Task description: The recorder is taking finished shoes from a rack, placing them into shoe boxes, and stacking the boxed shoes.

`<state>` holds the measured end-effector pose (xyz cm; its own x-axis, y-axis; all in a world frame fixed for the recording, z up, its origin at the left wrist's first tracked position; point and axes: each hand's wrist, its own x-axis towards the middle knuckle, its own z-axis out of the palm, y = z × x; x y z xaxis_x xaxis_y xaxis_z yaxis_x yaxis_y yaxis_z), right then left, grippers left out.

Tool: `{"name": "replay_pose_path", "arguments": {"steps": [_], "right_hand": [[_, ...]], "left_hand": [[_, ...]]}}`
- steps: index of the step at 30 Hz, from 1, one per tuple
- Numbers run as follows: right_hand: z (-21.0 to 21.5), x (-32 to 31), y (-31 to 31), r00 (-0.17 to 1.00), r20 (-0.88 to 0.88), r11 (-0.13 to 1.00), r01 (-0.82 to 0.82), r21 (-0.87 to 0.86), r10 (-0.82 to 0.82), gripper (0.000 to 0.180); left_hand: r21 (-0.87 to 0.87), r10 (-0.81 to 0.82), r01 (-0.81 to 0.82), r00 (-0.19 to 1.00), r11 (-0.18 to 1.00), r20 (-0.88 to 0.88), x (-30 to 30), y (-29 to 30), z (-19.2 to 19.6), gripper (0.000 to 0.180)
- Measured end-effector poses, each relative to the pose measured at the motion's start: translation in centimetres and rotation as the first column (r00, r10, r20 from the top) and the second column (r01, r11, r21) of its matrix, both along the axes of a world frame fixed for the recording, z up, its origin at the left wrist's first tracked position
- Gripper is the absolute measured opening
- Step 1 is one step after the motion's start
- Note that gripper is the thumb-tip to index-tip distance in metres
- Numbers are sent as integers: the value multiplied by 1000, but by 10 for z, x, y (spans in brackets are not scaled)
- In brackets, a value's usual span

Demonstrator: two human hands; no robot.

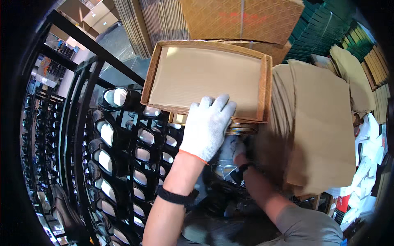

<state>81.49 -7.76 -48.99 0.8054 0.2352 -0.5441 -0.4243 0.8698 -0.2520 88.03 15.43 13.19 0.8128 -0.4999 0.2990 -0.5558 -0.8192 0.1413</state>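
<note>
A shallow open cardboard box (205,78), patterned brown outside and plain tan inside, lies in front of me on top of other flat cardboard pieces (242,128). My left hand (208,127), in a white knit glove with an orange cuff, grips its near wall. The fingers reach over the rim to the inside; the thumb is mostly hidden. Lower and to the right, my right hand (239,148) is down in shadow beside the stack, below the box's near right corner. Its fingers are dark and blurred, so what they touch is unclear.
Black metal racks (92,102) filled with black shoes (107,133) stand close on the left. Brown paper sheets (322,127) are piled on the right, near white crumpled paper (365,151). Behind stand bundled flat cartons (242,20) and green stacked cardboard (318,30).
</note>
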Motion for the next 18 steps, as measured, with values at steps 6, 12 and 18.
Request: {"name": "replay_pose_path", "arguments": {"steps": [6,12,18], "right_hand": [[28,-23,145,997,64,991,-43,127,35,28],[61,-36,76,992,83,977,-81,-197,99,28],[69,-109,50,983,50,895,-136,-425,174,28]], "left_hand": [[-44,85,-87,996,995,-39,-16,59,-18,35],[-161,-9,13,1000,987,30,-3,40,-8,36],[-84,-11,8,999,996,-32,-7,39,-3,35]]}}
